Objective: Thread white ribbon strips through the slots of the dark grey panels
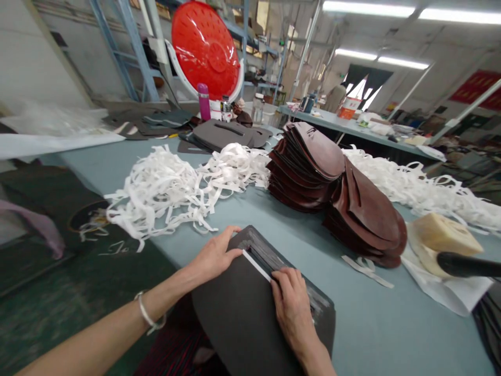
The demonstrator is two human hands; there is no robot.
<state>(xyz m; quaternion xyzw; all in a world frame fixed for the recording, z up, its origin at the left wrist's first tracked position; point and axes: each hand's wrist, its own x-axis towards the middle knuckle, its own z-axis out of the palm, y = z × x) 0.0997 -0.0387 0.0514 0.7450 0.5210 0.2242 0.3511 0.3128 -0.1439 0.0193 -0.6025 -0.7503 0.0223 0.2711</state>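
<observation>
A dark grey leather-like panel (242, 308) with a long slot lies in front of me, over the table's near edge. One narrow white tape strip (255, 265) runs along the slot's near side. My left hand (217, 256) grips the panel's upper left edge, its thumb at the strip's far end and its other fingertips partly hidden. Bent and close together, the fingers of my right hand (293, 303) press on the strip's nearer end beside the slot. Whitish smears show on the band (270, 256) beyond the slot.
Loose white strips (160, 183) form a tangled heap at the left. Stacked brown leather panels (368, 209) stand at the centre right. A yellowish block (446, 237) and a black handle (469, 265) lie farther right. Behind are grey panels (223, 134) and a purple bottle (203, 102).
</observation>
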